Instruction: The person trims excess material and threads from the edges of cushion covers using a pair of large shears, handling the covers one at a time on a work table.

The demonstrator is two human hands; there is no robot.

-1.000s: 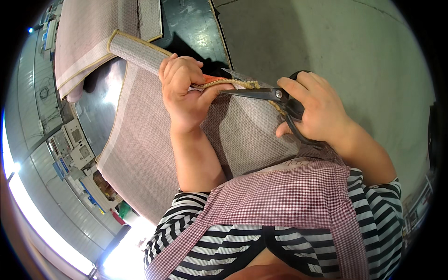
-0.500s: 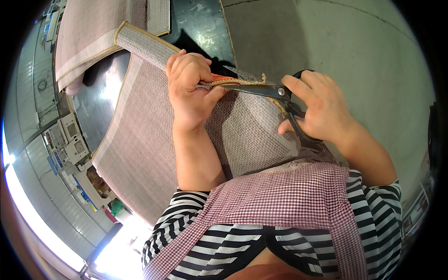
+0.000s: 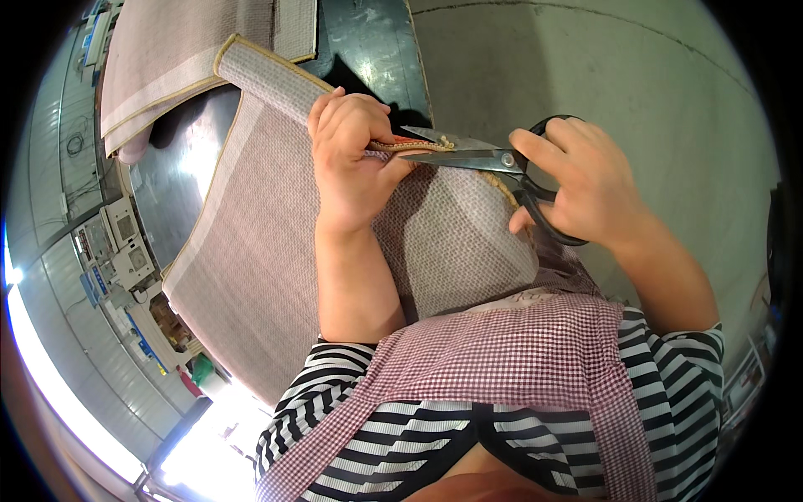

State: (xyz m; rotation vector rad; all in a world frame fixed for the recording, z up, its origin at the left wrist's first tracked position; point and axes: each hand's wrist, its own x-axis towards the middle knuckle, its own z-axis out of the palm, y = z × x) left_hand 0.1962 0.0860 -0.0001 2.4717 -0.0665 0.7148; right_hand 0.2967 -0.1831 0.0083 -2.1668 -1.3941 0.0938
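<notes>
My left hand (image 3: 353, 151) is closed on the folded edge of a pinkish-grey woven rug (image 3: 259, 243) with yellow edge binding. From its fingers juts a short stretch of bound edge (image 3: 422, 145), with red showing and a frayed yellow tip. My right hand (image 3: 585, 176) grips black-handled scissors (image 3: 477, 159), a thumb and fingers through the loops. The scissor blades are parted and point left, one on each side of the bound edge close to my left thumb. The rug drapes below both hands toward my checked apron (image 3: 493, 351).
Another folded rug (image 3: 188, 54) lies at the upper left on a dark shiny table (image 3: 368, 50). Concrete floor (image 3: 652, 92) spreads along the right. Machines or control boxes (image 3: 125, 251) stand along the far left, near a wall.
The scissor blades have opened wider and now straddle the bound edge. My right hand has shifted slightly; my left hand and the rug edge have moved a little to the right.
</notes>
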